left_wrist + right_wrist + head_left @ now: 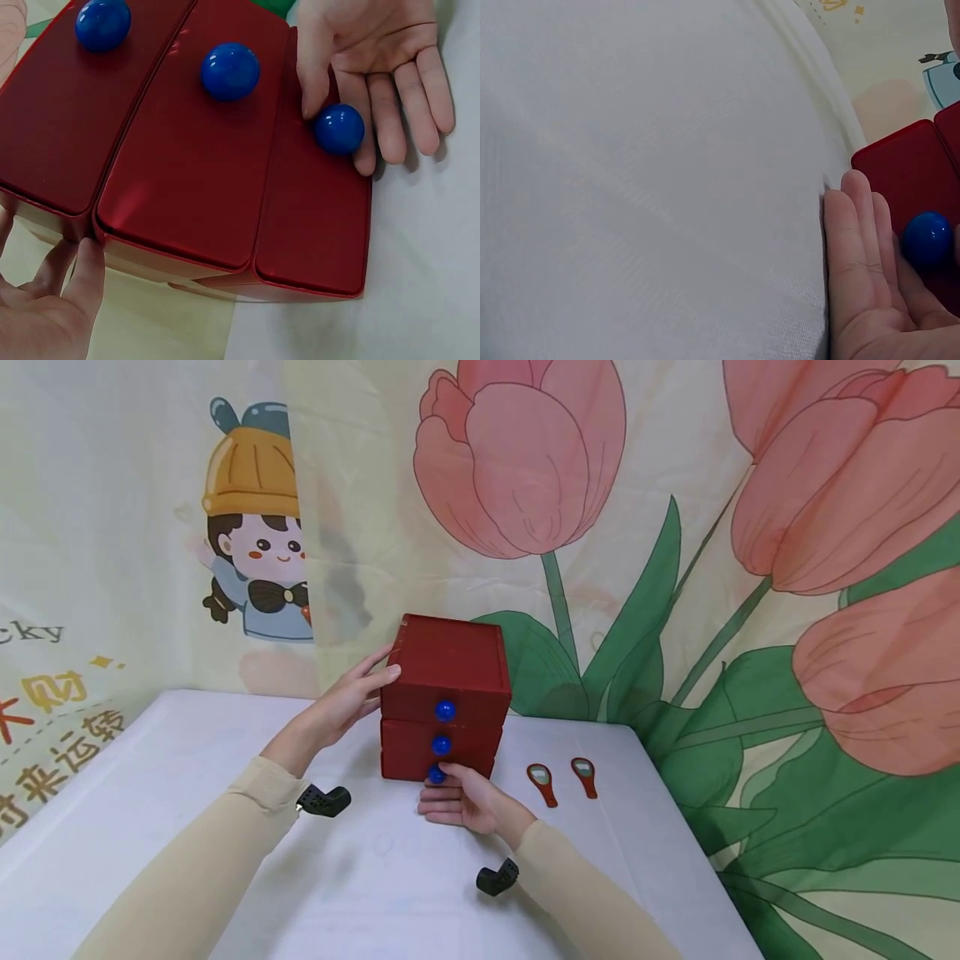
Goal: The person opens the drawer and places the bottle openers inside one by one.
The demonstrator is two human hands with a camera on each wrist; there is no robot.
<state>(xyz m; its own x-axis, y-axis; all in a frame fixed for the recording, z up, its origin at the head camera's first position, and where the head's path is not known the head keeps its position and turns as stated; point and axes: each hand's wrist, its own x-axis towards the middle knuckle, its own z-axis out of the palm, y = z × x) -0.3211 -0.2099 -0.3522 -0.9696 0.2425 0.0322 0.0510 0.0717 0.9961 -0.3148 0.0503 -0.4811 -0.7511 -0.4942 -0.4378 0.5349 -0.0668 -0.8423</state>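
Observation:
A dark red box of three stacked drawers (pixel 408 703) stands on the white-covered table. Each drawer front has a round blue knob: an upper one (pixel 445 711), a middle one (pixel 441 745) and a lowest one (pixel 339 129). At the box's upper left side, my left hand (pixel 341 706) rests with fingertips against its wall and thumb by the top edge. My right hand (pixel 476 802), palm up low in front, pinches the lowest knob between thumb and index finger. Its other fingers extend straight beneath, near the cloth. All three drawers look closed in the left wrist view.
Two small red paddle-shaped items with pale oval faces, a nearer one (pixel 542 785) and a farther one (pixel 583 777), lie right of the box. A printed tulip backdrop (pixel 525 468) hangs close behind. The white tablecloth (pixel 360 893) spreads in front.

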